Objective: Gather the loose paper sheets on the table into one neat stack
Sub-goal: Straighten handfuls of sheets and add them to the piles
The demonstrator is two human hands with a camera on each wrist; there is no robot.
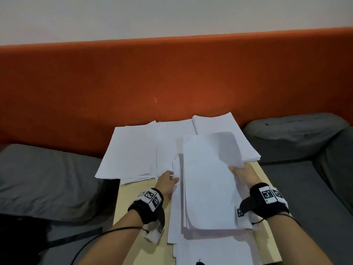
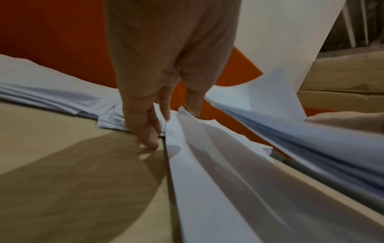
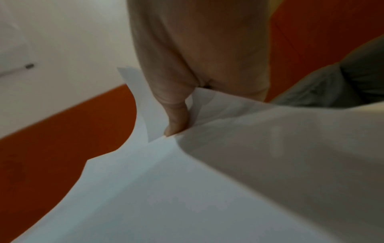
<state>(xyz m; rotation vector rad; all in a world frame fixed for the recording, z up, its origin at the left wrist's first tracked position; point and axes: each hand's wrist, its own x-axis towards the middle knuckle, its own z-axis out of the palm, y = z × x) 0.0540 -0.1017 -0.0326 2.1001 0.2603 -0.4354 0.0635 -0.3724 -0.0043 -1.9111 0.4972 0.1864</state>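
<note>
White paper sheets lie in several piles on a light wooden table [image 1: 141, 197]. One pile [image 1: 129, 150] sits at the far left and a thicker one [image 1: 215, 125] at the far right. My right hand [image 1: 237, 170] grips a bundle of sheets [image 1: 208, 178] by its right edge and holds it above the table; its thumb [image 3: 176, 118] presses on top of the bundle [image 3: 187, 197]. Beneath it lie more loose sheets [image 1: 175, 217]. My left hand [image 1: 169, 179] has straight fingers [image 2: 145, 131] that point down at the table and touch the left edge of those sheets [image 2: 207, 180].
An orange backrest [image 1: 152, 83] rises right behind the table. Grey cushions lie to the left [image 1: 47, 178] and right [image 1: 296, 136]. More sheets [image 1: 210, 251] overhang the near edge. Cardboard boxes [image 2: 343, 82] show in the left wrist view.
</note>
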